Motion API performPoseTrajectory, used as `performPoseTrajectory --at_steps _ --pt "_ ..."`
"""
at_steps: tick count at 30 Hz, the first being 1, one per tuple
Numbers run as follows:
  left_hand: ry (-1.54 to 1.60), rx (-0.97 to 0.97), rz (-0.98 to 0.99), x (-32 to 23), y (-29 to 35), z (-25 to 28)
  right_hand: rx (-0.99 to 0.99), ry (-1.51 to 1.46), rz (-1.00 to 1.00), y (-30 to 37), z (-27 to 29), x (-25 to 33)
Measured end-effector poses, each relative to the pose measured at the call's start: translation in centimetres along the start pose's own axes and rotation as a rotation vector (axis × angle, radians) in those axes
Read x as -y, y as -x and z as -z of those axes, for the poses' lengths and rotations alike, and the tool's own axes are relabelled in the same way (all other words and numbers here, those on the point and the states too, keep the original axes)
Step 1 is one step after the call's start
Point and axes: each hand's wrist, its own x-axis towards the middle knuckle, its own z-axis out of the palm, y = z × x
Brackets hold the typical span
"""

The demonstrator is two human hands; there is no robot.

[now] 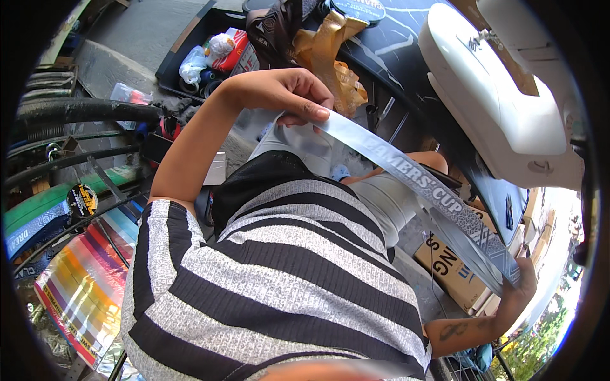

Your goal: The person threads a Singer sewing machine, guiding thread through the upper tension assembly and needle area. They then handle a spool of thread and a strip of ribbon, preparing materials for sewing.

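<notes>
Head view: A person in a black-and-grey striped top stretches a long grey printed ribbon taut between two hands held far apart. The left hand pinches one end of the band between thumb and fingertips, raised out in front of the chest. The right hand, low and out to the side, grips the other end, where the ribbon seems to double back in a couple of layers; exactly how the fingers close there is hard to tell.

The band is fully drawn out and straight, so the stretching looks done, while no folding, cutting or stitching of it shows yet. A white sewing machine sits beyond the ribbon, above the right hand, untouched. A bunch of tan ribbons lies just past the left hand, with a black tray of small packets farther out. Bicycle tyres and a rainbow-striped sheet lie well off to the left.
</notes>
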Motion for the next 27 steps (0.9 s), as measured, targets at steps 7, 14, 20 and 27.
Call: performPoseTrajectory --at_steps 7,14,20,27 --pt "-0.241 -0.027 0.095 3.8 -3.1 -0.7 0.124 0.021 -0.229 3.4 1.6 -5.0" --pt "-0.291 -0.319 0.343 8.3 3.0 4.1 0.419 -0.070 -0.236 -1.7 -15.5 -10.8" --pt "-0.155 -0.314 0.426 12.6 8.1 8.2 0.583 -0.178 -0.299 -0.9 -22.9 -15.0" --pt "-0.018 -0.266 0.510 14.9 10.9 10.1 0.528 -0.010 -0.276 1.7 -22.0 -17.9"
